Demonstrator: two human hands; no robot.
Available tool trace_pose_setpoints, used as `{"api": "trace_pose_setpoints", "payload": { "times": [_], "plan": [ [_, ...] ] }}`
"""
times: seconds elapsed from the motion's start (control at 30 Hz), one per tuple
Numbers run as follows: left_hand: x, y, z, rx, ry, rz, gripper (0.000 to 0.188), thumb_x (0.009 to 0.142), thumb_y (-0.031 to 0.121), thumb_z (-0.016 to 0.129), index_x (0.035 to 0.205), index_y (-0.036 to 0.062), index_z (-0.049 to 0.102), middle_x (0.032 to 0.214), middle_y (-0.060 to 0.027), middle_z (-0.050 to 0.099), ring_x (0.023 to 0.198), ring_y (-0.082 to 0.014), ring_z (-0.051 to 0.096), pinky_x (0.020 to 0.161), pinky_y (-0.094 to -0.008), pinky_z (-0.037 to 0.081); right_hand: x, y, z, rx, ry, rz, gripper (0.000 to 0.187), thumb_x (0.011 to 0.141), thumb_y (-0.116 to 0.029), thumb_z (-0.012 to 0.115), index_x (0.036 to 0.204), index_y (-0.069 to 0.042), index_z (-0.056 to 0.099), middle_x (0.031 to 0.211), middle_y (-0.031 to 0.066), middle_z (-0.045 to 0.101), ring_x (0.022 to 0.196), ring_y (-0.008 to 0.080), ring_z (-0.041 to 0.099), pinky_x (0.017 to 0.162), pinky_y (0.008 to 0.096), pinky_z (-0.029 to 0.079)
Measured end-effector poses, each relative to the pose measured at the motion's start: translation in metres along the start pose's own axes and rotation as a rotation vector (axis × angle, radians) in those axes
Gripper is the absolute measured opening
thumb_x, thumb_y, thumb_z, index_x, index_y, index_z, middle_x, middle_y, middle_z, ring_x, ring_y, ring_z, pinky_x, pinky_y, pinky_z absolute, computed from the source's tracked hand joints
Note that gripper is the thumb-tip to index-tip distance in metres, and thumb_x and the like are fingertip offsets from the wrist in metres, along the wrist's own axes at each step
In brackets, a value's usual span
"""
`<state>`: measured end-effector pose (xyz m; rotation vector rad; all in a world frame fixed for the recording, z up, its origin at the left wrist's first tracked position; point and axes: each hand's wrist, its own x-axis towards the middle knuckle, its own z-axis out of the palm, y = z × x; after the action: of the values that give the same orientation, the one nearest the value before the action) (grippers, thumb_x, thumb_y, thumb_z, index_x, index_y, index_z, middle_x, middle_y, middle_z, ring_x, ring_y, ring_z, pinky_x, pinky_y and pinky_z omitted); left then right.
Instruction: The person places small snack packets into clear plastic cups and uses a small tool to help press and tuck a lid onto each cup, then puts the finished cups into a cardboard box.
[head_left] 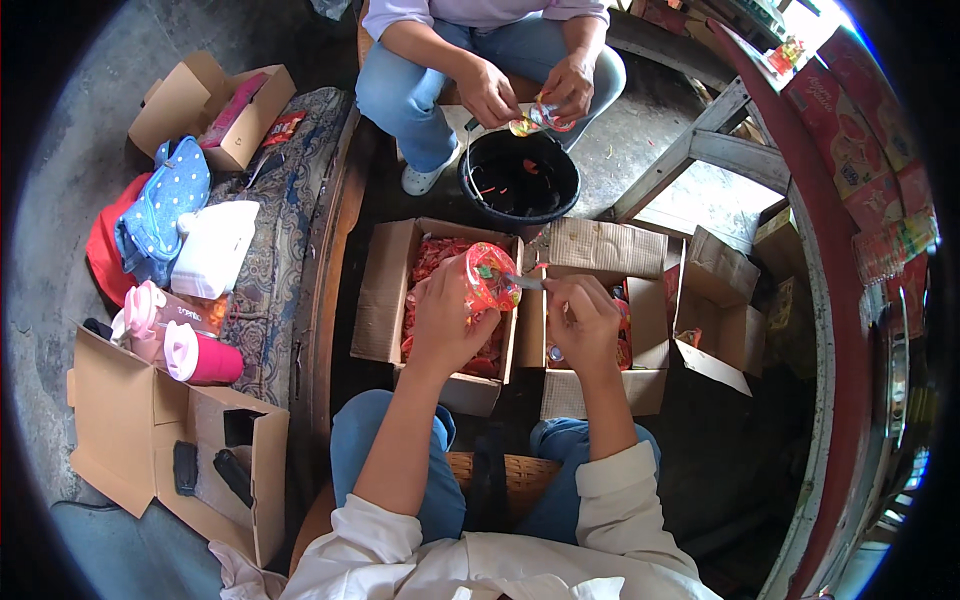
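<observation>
Left hand [445, 325]: grip half-curled around a red-printed, translucent plastic cup [488, 290], above a corrugated carton [380, 290] of crinkled red scraps [436, 248]; light pressure should spare its thin wall. Right hand [587, 315]: grip pinched closed on a slim grey blade [525, 283], tip at the cup, best angled clear of the left hand. Beyond: round black bucket [480, 203], smooth-walled.

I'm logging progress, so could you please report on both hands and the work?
Left hand holding red cup; right hand holding grey tool, tip at cup. Open box of red scraps beneath. Nothing seen blocking.
</observation>
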<state>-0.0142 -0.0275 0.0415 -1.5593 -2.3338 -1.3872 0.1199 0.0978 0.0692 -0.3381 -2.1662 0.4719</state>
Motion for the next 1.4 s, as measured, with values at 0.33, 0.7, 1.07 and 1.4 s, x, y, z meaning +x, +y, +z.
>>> {"api": "trace_pose_setpoints", "payload": {
  "times": [0.33, 0.7, 1.07, 1.4],
  "plan": [
    [0.0, 0.001, -0.004, 0.02, 0.003, 0.056, 0.061, 0.067, 0.024, 0.069, 0.12, 0.0057, 0.044, 0.113, -0.0132, 0.051, 0.107, -0.0321, 0.049, 0.088, -0.0413, 0.035, -0.007, -0.003, 0.009, -0.124, -0.028, -0.084, 0.024, 0.066, 0.003, 0.064, 0.088, -0.005, 0.061, 0.072, 0.0073, 0.061, 0.067, 0.0231, 0.062, 0.058, 0.0328, 0.051],
    [-0.002, -0.001, -0.002, -0.055, -0.049, -0.017, 0.06, 0.066, 0.021, 0.068, 0.118, 0.0029, 0.045, 0.109, -0.0164, 0.053, 0.103, -0.0372, 0.051, 0.088, -0.0433, 0.039, -0.015, -0.004, 0.016, -0.156, -0.026, -0.012, 0.046, 0.071, 0.001, 0.065, 0.117, -0.005, 0.057, 0.07, 0.003, 0.064, 0.059, 0.0163, 0.06, 0.049, 0.0298, 0.043],
    [0.0, 0.001, -0.004, -0.197, -0.161, -0.141, 0.065, 0.067, 0.021, 0.069, 0.12, -0.0044, 0.041, 0.11, -0.02, 0.053, 0.103, -0.0387, 0.052, 0.087, -0.0431, 0.042, -0.019, -0.005, 0.022, -0.161, 0.0, 0.032, 0.05, 0.07, 0.003, 0.065, 0.119, -0.003, 0.055, 0.07, 0.0063, 0.064, 0.06, 0.0176, 0.061, 0.055, 0.0303, 0.048],
    [0.006, 0.006, -0.009, -0.324, -0.176, -0.186, 0.055, 0.067, 0.019, 0.068, 0.115, 0.0011, 0.046, 0.111, -0.0185, 0.054, 0.103, -0.038, 0.052, 0.088, -0.0429, 0.042, -0.009, 0.006, 0.01, 0.409, -0.173, 0.524, 0.051, 0.07, 0.007, 0.063, 0.118, -0.003, 0.047, 0.079, 0.0104, 0.066, 0.074, 0.0175, 0.066, 0.067, 0.0291, 0.052]
  ]
}}
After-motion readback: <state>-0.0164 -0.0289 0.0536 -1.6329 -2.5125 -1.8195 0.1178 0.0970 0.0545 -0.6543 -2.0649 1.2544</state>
